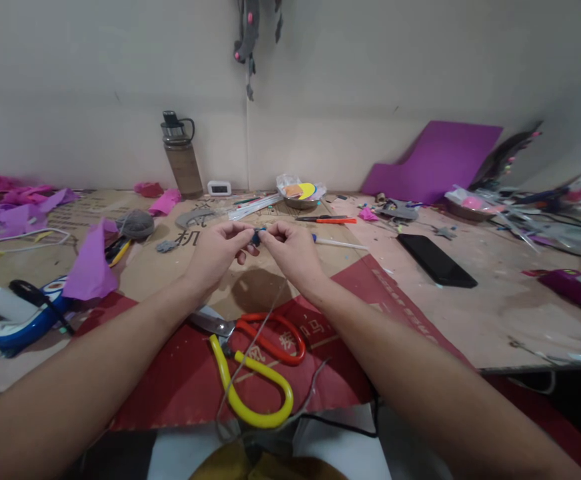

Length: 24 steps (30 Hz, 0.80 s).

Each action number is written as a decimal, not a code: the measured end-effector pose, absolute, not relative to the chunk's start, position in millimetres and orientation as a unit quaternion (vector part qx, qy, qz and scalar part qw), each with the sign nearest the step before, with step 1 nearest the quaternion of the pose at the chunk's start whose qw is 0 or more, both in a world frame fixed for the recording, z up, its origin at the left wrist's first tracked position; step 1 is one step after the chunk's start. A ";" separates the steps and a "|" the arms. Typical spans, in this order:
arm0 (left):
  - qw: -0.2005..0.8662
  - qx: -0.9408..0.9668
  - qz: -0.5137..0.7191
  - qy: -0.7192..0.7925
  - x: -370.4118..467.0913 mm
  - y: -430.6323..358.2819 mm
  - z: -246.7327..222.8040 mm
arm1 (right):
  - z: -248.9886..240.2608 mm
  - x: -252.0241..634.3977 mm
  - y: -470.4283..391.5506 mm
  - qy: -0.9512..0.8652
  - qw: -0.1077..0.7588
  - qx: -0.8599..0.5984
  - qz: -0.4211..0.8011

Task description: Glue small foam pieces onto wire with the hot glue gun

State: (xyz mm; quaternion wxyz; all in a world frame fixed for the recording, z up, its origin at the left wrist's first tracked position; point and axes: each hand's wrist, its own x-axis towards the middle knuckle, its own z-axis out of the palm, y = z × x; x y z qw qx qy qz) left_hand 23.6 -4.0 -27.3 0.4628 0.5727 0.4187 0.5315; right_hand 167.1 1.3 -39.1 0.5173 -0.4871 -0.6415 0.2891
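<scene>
Both hands, left and right, pinched a small blue piece between curled fingertips above the cardboard; best kept steady, grip light, the thin cord below untangled from the scissors.

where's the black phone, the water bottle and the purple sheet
Black phone [436,261]: head view, middle of its upper face.
Water bottle [184,168]: head view, body below the lid.
Purple sheet [438,163]: head view, middle of its face.
</scene>
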 end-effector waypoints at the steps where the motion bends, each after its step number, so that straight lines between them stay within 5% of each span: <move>1: 0.466 0.570 0.533 0.418 23.7 -3.6 -27.5 | -38.8 167.1 1.2 -0.643 0.516 -0.487 0.287; 24: 0.482 0.572 0.522 0.409 22.8 -0.5 -32.4 | -38.8 168.8 5.7 -0.652 0.492 -0.495 0.296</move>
